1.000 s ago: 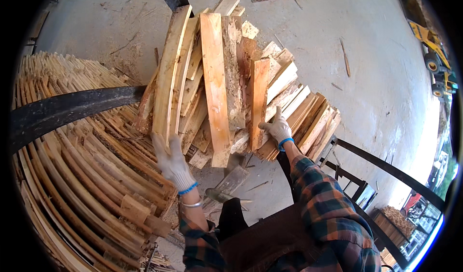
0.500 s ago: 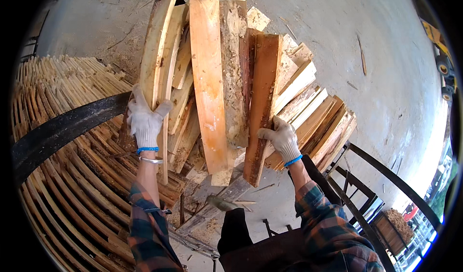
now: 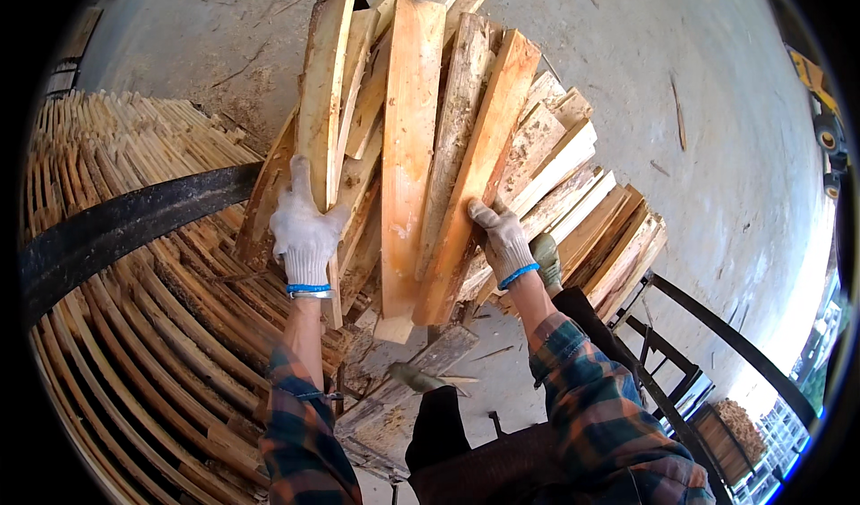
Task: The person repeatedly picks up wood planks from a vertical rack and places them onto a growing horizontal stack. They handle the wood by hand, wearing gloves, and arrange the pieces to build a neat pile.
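Over the last second both gloved hands have climbed the leaning stack of rough wooden slabs (image 3: 448, 146), and the stack has swung closer and more upright in front of the person, so the bundle now looks to be under control from both sides rather than merely touched.

The left hand (image 3: 305, 232), in a white knit glove with a blue cuff band, lies flat on a narrow pale slab with a dark bark edge (image 3: 324, 102); its fingers are spread and pointing up, the thumb hooked round the slab's edge. The right hand (image 3: 502, 241), gloved the same way, presses on a reddish-orange plank (image 3: 484, 155); its fingers sit close together and curl over the plank's right edge (whether they close fully behind it I cannot tell).

Between the two stands a broad, smooth, light-orange board (image 3: 408, 164), its lower end hanging just below the hands.

The slabs are raw offcuts: splintery faces, waney edges, uneven lengths. To the left, thin curved strips of wood (image 3: 134, 344) lie packed in a fan under a black strap (image 3: 125, 223). Below is grey concrete floor (image 3: 717, 129), scattered with chips.
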The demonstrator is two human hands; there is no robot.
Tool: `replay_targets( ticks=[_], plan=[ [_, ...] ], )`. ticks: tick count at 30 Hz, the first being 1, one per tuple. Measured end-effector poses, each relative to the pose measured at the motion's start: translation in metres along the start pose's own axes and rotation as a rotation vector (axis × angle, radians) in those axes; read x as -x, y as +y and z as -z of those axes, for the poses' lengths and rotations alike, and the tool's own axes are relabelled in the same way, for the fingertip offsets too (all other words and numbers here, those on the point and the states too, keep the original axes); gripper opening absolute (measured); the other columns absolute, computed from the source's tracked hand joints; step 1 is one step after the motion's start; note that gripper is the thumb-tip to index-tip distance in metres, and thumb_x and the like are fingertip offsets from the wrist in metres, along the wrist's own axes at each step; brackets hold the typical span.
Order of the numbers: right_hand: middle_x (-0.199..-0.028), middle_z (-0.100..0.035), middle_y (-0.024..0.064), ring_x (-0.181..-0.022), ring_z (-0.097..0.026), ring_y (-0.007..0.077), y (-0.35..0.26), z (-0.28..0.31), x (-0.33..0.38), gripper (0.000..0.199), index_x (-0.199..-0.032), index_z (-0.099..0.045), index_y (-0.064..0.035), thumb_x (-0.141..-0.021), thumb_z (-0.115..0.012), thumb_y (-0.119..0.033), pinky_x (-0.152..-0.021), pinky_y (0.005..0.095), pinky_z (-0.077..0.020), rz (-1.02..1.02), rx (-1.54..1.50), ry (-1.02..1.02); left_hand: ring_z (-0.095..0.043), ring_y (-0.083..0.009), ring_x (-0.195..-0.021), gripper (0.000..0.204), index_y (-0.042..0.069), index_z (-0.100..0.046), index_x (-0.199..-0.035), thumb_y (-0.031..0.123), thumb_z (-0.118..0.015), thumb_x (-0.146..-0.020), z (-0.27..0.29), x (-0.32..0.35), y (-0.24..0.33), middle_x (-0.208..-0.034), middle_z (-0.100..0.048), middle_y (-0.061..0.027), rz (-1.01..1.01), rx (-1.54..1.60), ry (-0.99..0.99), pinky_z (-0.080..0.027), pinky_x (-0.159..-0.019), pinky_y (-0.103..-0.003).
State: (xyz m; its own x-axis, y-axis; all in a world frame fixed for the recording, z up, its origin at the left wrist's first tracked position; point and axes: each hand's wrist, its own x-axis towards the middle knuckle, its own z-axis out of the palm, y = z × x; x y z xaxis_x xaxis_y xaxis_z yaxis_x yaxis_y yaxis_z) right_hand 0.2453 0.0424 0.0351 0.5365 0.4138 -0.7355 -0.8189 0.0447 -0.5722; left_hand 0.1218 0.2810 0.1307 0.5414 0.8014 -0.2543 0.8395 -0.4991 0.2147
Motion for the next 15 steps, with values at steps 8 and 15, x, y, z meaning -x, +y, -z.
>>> replay_targets(
  ticks=[8, 15],
  plan=[
    [-0.099, -0.068, 0.0172, -0.091, -0.066, 0.0261, 0.021, 0.008, -0.008, 0.063, -0.119, -0.058, 0.0088, -0.081, -0.076, -0.039, -0.08, 0.0355, -0.0538, -0.095, 0.563, -0.038, -0.06, -0.0359, -0.115, 0.068, 0.001, -0.041, -0.144, 0.038, -0.064, -0.092, -0.05, -0.004, -0.076, -0.128, -0.057, -0.0278, 0.089, 0.551, 0.189, -0.048, -0.097, -0.041],
    [-0.111, -0.065, 0.0228, -0.104, -0.065, 0.0312, 0.047, -0.007, 0.001, 0.078, -0.128, -0.047, 0.0098, -0.077, -0.079, -0.04, -0.086, 0.0408, -0.0531, -0.047, 0.502, 0.179, -0.062, -0.0369, -0.11, 0.073, -0.005, -0.05, -0.134, 0.05, -0.064, -0.089, -0.056, 0.022, -0.028, -0.125, -0.059, -0.0286, 0.052, 0.461, 0.293, -0.048, -0.095, -0.039]
  ],
)
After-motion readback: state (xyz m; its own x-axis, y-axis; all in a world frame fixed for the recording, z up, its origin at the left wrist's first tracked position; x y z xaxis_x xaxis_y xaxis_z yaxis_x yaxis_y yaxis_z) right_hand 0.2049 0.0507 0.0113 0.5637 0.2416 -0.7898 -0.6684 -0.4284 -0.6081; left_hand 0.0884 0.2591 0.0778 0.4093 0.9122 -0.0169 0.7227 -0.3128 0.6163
